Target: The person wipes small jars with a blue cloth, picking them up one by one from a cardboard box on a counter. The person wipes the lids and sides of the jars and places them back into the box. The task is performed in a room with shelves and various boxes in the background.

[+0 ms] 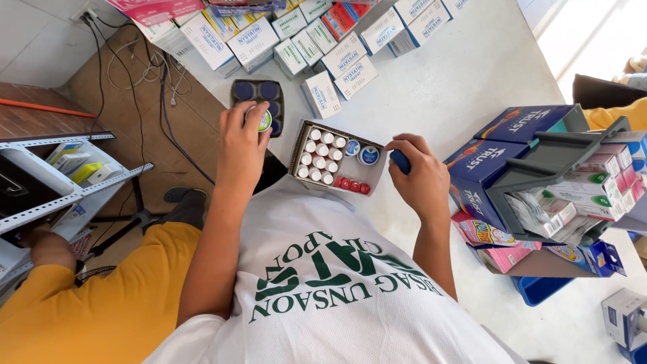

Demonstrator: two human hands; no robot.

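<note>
My left hand pinches a small round tin with a green-and-white lid, fingers curled around its edge, holding it over the dark tray of blue-lidded tins at the worktop's edge. My right hand is closed around a small blue jar, just beside the right wall of the open cardboard box. That box sits between my hands and holds rows of white-capped bottles, a few red caps along its near side, and two round blue-and-white tins. White and blue cartons lie beyond it. Dark blue boxes and a grey rack of sachets stand to my right. Another person in a yellow sleeve is at my left.
</note>
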